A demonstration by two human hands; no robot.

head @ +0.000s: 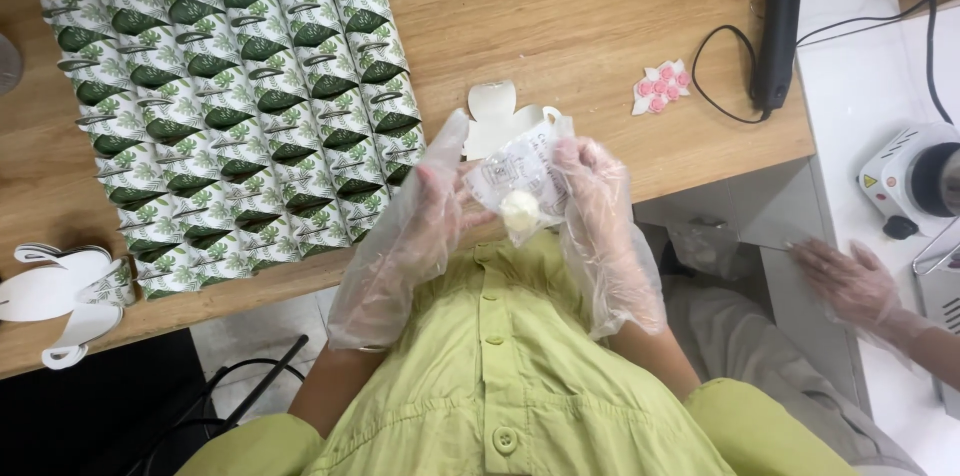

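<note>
My left hand [415, 226] and my right hand [595, 206], both in loose clear plastic gloves, hold a small clear packet [515, 181] between them at the table's front edge. The packet has dark print on it and a pale round lump [520, 208] in its lower end. Just behind the packet a flat white card cut-out [495, 114] lies on the wooden table [600, 26]. I wear a light green buttoned shirt.
Several rows of folded green leaf-print boxes [240, 96] cover the table's left half. White unfolded blanks [55, 301] lie at the left edge. Pink flower pieces [660, 88] and a black heat tool [778, 31] with cable sit right. Another person's gloved hand [850, 281] rests by a white machine [915, 176].
</note>
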